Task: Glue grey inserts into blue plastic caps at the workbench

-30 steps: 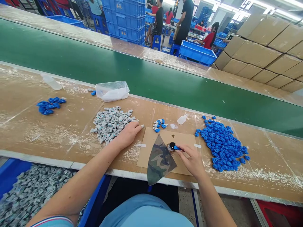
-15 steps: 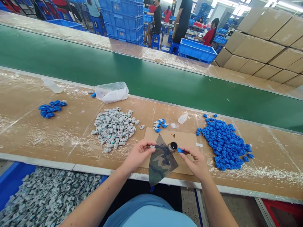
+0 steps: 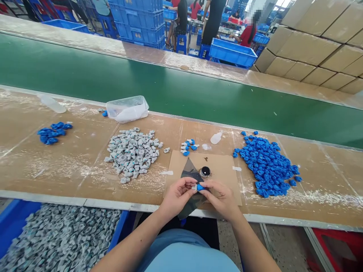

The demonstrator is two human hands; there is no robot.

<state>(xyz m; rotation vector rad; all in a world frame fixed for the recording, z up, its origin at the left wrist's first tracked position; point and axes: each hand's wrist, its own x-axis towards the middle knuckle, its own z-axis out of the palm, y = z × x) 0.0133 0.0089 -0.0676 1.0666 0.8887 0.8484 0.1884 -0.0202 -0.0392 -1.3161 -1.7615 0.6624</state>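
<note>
Pinching a small grey piece (image 3: 194, 187), left fingers (image 3: 188, 181) hung near the desk's front edge (image 3: 113, 204). Right fingers (image 3: 209, 184) clamped a rounded blue piece (image 3: 200, 187).

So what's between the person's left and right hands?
A small blue piece and a small pale-grey piece, side by side above a dark cloth, in the head view.

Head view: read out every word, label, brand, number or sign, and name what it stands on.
Readable text: none.
Stacked blue crates: printed marks, too small and blurred to read.
Cardboard boxes: no lettering visible.
Black-topped jar: no label legible.
Blue piece in the right hand: no lettering visible.
</note>
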